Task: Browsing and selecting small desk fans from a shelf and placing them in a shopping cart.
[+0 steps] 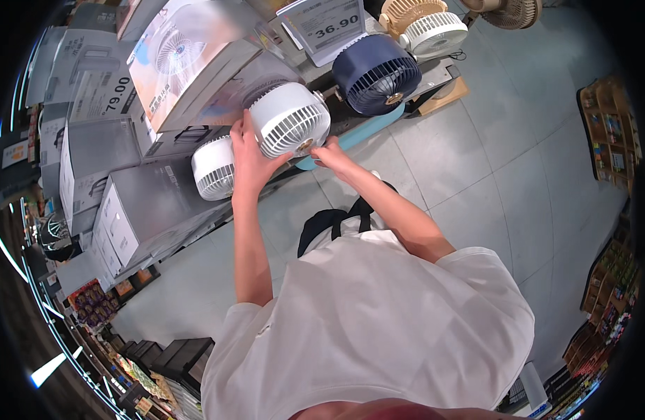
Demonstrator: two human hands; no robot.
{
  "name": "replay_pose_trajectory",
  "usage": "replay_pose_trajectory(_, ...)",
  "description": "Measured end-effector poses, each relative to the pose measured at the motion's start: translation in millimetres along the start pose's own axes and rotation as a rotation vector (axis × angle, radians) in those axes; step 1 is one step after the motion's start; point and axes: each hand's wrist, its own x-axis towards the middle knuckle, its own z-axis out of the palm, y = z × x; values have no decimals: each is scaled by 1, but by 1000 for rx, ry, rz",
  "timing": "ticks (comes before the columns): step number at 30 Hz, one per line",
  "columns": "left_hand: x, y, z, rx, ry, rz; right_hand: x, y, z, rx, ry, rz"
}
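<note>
A light grey and white desk fan (pixel 292 120) is between my hands at the shelf edge, its round slatted grille tilted toward me. My left hand (pixel 247 155) grips its left side, fingers up along the housing and thumb under the lower rim. With bent fingers, my right hand (pixel 330 155) holds the lower right rim; some fingertips are hidden behind the fan. A smaller white fan (pixel 216 168) stands just left of my left hand, partly covered by it. To the right of the held fan sits a navy blue fan (pixel 376 73).
Boxed fans (pixel 189 63) and grey cartons (pixel 161 203) are stacked at the left. A price sign (pixel 322 28) stands behind the navy fan. Farther right are a white fan (pixel 434 35), a beige fan (pixel 412 14) and a brown fan (pixel 508 10). Wooden shelves (pixel 609 133) stand across the tiled floor.
</note>
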Motion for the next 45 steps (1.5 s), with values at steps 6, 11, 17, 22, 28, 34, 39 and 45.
replay_pose_trajectory(6, -5, 0, -3, 9, -24, -19, 2, 2, 8, 138, 157, -76)
replay_pose_trajectory(11, -14, -6, -10, -16, -33, 24, -13, 2, 11, 129, 186, -100)
replay_pose_trajectory(17, -50, 14, -29, -225, 51, 210, -38, 41, -15, 125, 392, -189)
replay_pose_trajectory(22, -101, -3, -13, -710, -440, 504, -111, 157, -24, 187, 717, -184)
replay_pose_trajectory(28, -146, -48, 41, -857, -1013, 538, -220, 375, 48, -60, 1306, 39)
replay_pose_trajectory(34, -167, -106, 103, -550, -1254, 533, -300, 536, 178, -6, 1647, 490)
replay_pose_trajectory(39, -202, -95, 135, -291, -1262, 734, -360, 604, 289, 286, 1898, 647)
replay_pose_trajectory(45, -313, -53, 127, -84, -1351, 949, -391, 676, 400, 196, 2035, 933)
